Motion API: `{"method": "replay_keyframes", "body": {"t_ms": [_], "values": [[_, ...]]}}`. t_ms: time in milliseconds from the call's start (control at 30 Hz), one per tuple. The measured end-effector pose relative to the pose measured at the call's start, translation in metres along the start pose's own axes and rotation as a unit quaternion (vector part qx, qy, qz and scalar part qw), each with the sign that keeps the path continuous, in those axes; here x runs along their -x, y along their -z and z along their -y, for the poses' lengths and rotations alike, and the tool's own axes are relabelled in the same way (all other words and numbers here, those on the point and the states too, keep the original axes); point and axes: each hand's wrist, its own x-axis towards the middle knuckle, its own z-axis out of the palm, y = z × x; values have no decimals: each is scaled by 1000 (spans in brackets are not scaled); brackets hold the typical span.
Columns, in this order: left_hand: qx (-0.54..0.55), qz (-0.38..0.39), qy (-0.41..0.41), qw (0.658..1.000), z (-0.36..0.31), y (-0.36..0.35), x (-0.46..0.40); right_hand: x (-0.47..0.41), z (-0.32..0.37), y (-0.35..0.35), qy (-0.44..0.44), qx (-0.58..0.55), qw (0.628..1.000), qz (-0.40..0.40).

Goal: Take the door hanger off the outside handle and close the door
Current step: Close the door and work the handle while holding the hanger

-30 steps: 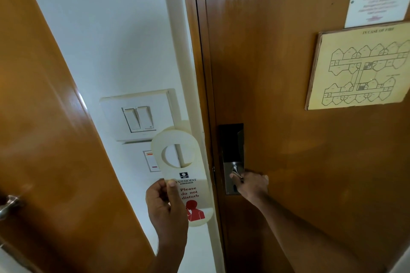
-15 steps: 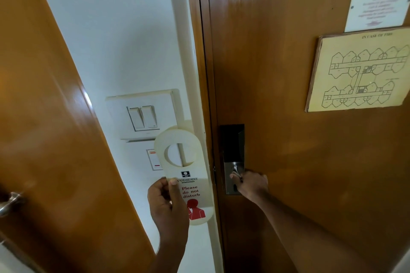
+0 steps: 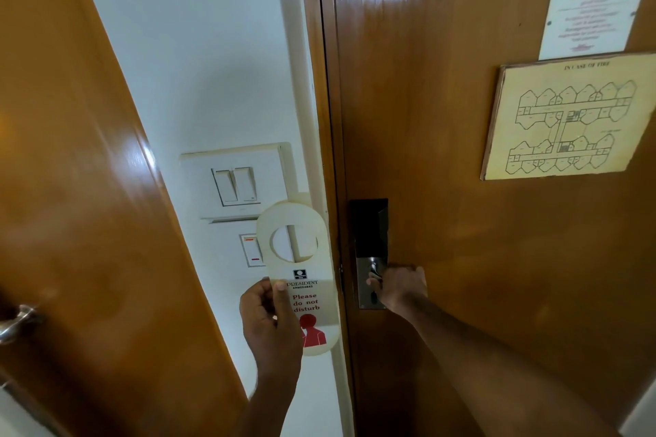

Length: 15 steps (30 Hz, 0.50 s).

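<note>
A cream door hanger [image 3: 301,259] with red "Please do not disturb" lettering and a round hole is upright in my left hand [image 3: 269,323], which pinches its lower left part in front of the white wall. My right hand [image 3: 401,287] is closed around the metal handle [image 3: 372,271] on the inner face of the brown wooden door [image 3: 443,188]. The door's edge lies against the frame [image 3: 319,82], and no gap shows. The handle's lever is mostly hidden by my fingers.
A second brown door [image 3: 78,206] with a metal handle [image 3: 17,323] stands at the left. On the white wall between them are a double light switch [image 3: 236,184] and a small card switch [image 3: 252,250]. A fire plan [image 3: 564,117] and a notice [image 3: 592,16] hang on the main door.
The view has shifted slightly, so the doors and wall sit a little further right and lower. Both hands keep their grips; the hanger stays upright in the left hand.
</note>
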Motion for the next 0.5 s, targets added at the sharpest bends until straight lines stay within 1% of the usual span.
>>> {"method": "replay_keyframes", "body": {"t_ms": [67, 100, 133, 167, 200, 233, 267, 300, 333, 367, 433, 500], "values": [[8, 3, 3, 1000, -1, 2, 0, 7, 4, 5, -10, -23, 996, -89], [17, 3, 7, 1000, -2, 3, 1, 11, 8, 11, -11, -73, 987, -144], [25, 1, 10, 1000, -3, 3, 1, 15, 13, 19, -5, -149, 970, -191], [32, 0, 10, 999, -4, 3, 2, 19, 18, 29, 8, -241, 945, -222], [34, 2, 8, 999, -6, 2, 4, 24, 23, 42, 26, -343, 910, -231], [35, 8, 5, 999, -8, 1, 7, 30, 27, 55, 48, -448, 867, -214], [39, 17, 3, 999, -10, -1, 10, 37, 31, 71, 74, -542, 817, -180], [46, 28, 3, 999, -13, -3, 14, 44, 34, 86, 101, -610, 772, -146], [54, 40, 1, 998, -15, -6, 18, 50, 36, 100, 122, -647, 743, -123], [61, 53, 1, 997, -17, -8, 22, 57, 36, 112, 135, -663, 728, -110], [75, 75, 3, 994, -20, -14, 31, 69, 33, 130, 154, -679, 712, -93], [97, 100, 11, 990, -23, -20, 39, 81, 23, 140, 159, -684, 707, -85]]}}
